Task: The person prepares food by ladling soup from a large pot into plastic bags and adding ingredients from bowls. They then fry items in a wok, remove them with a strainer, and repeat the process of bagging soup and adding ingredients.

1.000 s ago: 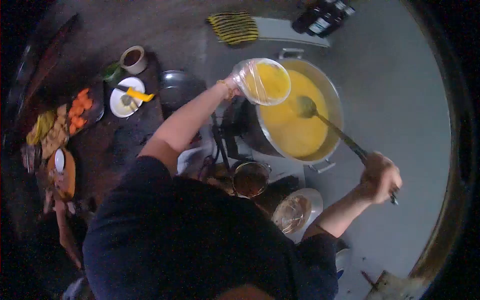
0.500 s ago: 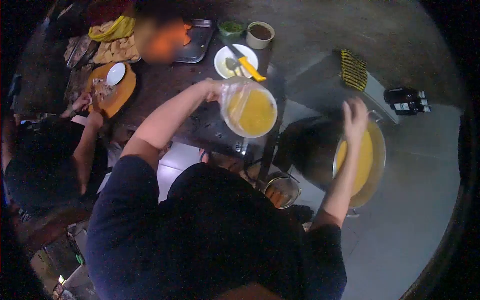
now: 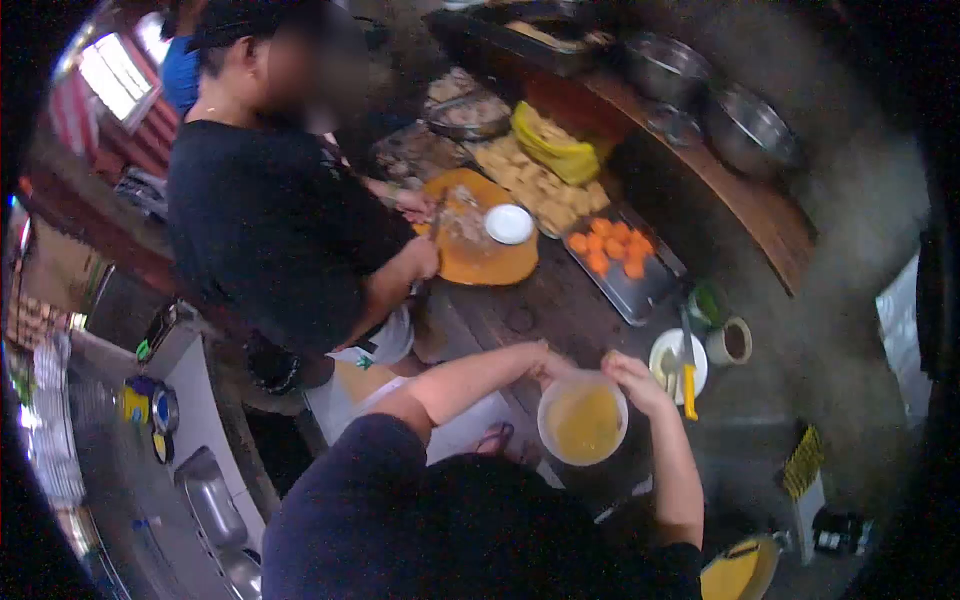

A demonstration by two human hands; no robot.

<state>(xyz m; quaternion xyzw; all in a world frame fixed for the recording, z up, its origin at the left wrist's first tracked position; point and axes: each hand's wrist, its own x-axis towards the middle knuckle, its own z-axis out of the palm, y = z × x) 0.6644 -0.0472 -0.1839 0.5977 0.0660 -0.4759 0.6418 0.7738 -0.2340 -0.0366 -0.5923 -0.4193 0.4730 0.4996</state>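
A round whitish tub [image 3: 546,430] holding yellow liquid [image 3: 586,422] is in front of my body, over the dark table's near edge. My left hand [image 3: 550,368] grips its upper left rim, its fingers partly blurred. At the upper right rim is my right hand [image 3: 632,381], fingers closed in a pinch; what is between them is too blurred to make out. A white plate [image 3: 668,362] lies just beyond my right hand, with a yellow-handled knife [image 3: 689,385] across it. At the lower right, a large pot [image 3: 769,570] of yellow liquid is partly cut off.
A person [image 3: 270,230] works at an orange cutting board [image 3: 490,268] bearing chopped food and a white dish [image 3: 508,224]. A metal tray [image 3: 640,298] holds orange pieces. Beside the plate are a green-filled bowl [image 3: 708,303] and a cup [image 3: 734,342]. Dark bottles [image 3: 840,532] stand lower right.
My right hand has come from above the large pot to the tub's rim. My view has swung left, bringing the other person and the sink area into sight.
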